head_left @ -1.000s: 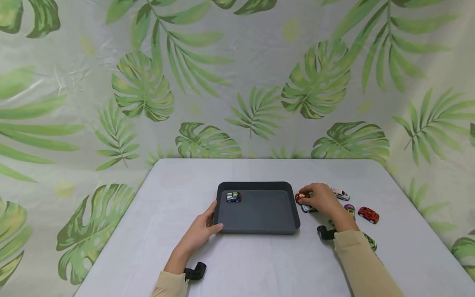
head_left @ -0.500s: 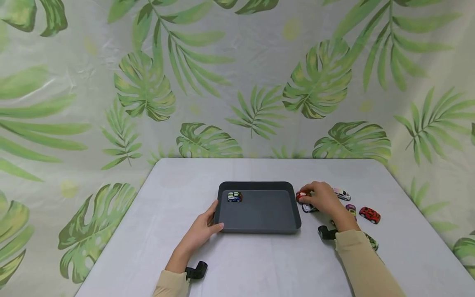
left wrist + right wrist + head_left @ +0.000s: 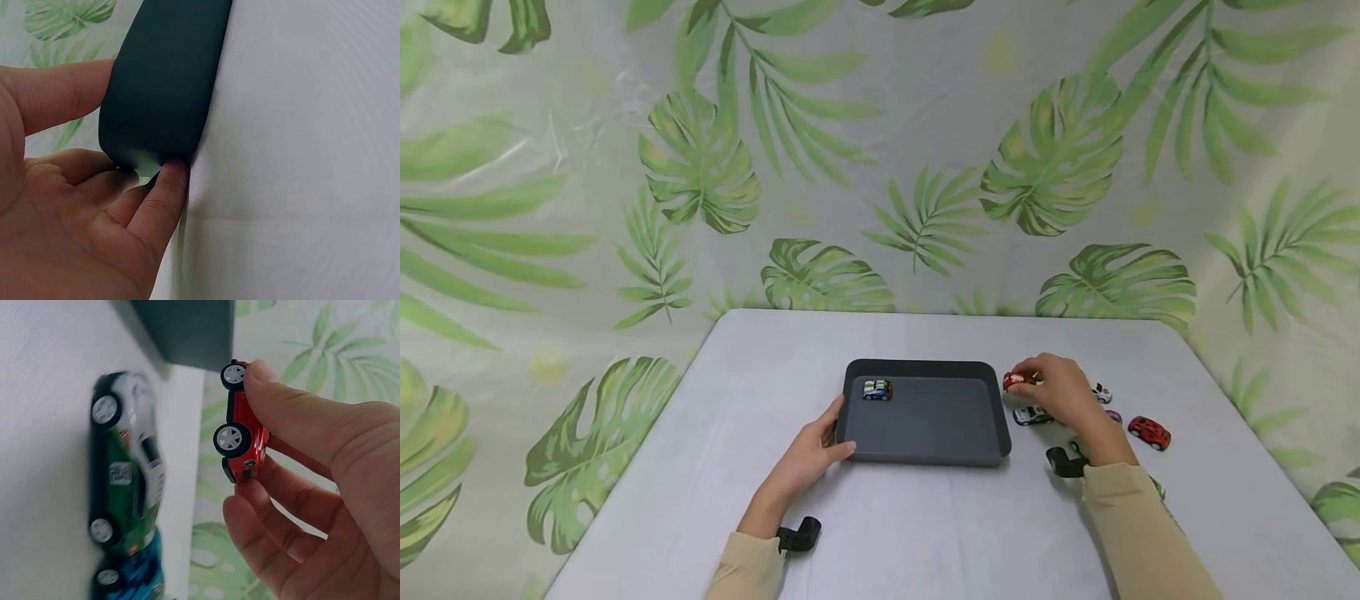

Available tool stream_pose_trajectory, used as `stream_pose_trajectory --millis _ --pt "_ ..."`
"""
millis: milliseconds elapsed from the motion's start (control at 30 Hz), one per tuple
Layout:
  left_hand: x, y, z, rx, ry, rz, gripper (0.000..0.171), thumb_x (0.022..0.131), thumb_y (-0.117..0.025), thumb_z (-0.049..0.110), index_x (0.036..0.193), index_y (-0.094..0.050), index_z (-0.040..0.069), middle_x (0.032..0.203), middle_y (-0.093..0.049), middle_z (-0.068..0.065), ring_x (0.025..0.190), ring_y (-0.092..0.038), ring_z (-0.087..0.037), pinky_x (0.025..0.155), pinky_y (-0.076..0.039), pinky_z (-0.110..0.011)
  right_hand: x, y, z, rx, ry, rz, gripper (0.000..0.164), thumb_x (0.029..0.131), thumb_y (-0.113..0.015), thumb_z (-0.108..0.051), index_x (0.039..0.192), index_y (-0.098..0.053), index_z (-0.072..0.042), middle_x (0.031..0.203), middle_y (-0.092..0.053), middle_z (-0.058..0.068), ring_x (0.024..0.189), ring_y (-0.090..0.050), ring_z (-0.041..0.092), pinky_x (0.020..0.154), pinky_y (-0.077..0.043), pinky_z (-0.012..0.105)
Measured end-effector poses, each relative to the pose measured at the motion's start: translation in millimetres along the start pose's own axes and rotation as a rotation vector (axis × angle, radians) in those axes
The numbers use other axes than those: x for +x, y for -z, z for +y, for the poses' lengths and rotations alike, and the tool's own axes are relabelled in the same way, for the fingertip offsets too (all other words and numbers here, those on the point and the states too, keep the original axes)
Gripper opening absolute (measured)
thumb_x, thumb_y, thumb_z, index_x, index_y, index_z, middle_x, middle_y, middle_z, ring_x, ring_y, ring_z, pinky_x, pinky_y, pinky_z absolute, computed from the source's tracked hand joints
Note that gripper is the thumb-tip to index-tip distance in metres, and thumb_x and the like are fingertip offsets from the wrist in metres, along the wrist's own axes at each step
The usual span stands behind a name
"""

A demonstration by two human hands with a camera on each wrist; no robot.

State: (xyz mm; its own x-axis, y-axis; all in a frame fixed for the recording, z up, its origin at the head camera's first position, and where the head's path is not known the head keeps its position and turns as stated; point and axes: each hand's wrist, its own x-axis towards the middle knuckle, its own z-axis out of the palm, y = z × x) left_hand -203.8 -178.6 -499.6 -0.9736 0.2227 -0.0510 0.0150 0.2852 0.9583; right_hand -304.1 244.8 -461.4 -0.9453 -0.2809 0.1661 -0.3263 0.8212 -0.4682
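My left hand (image 3: 808, 454) grips the left side of a dark grey tray (image 3: 928, 459) near its front corner. In the left wrist view, the thumb and fingers meet the tray's wall (image 3: 165, 81). A small white, green and blue toy car (image 3: 877, 390) stands inside the tray at the back left. My right hand (image 3: 1062, 392) pinches a red toy car (image 3: 247, 425) between thumb and fingers, just off the tray's right side. The red car is raised above the table, its silver wheels showing in the right wrist view. Below it sits a white and green toy car (image 3: 134, 469).
Behind that car is a blue toy car (image 3: 140, 569). A red and black toy car (image 3: 1149, 432) stands farther right. A white toy car (image 3: 1101, 393) and a purple one (image 3: 1113, 416) are partly hidden by my right hand. White cloth covers the table (image 3: 925, 533).
My right hand has lifted the red car slightly off the table, uncovering more of the car below it. My left hand stays on the tray. The head view has shifted a little.
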Motion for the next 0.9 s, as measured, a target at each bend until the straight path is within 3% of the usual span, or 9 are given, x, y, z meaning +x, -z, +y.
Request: stream_pose_trajectory --millis 367,700,900 --pt "4.6 1.9 0.4 0.004 0.001 0.006 0.082 0.096 -0.069 0.011 0.162 -0.020 0.015 0.166 -0.017 -0.002 0.150 -0.020 -0.022 0.119 -0.024 -0.042 12 14 -38 0.032 0.041 0.013 0.033 0.088 -0.080 -0.028 0.115 -0.075 -0.010 0.103 -0.069 0.007 0.095 -0.062 0.030 0.079 -0.053 0.048" --pt "2.8 -0.2 2.8 -0.012 -0.001 0.013 0.082 0.095 -0.069 0.008 0.161 -0.021 0.011 0.166 -0.017 -0.007 0.151 -0.020 -0.028 0.119 -0.023 -0.047 14 -4 -69 0.050 0.074 0.024 0.034 0.086 -0.082 -0.027 0.114 -0.076 -0.009 0.103 -0.069 0.008 0.093 -0.063 0.029 0.078 -0.054 0.047" --pt "-1.1 -2.9 10.7 -0.019 0.023 0.010 0.081 0.094 -0.067 0.002 0.160 -0.021 0.005 0.166 -0.017 -0.011 0.151 -0.019 -0.030 0.120 -0.022 -0.048 15 -21 -89 0.059 0.054 0.003 0.032 0.086 -0.082 -0.033 0.112 -0.077 -0.015 0.101 -0.068 0.002 0.089 -0.063 0.021 0.077 -0.054 0.043"
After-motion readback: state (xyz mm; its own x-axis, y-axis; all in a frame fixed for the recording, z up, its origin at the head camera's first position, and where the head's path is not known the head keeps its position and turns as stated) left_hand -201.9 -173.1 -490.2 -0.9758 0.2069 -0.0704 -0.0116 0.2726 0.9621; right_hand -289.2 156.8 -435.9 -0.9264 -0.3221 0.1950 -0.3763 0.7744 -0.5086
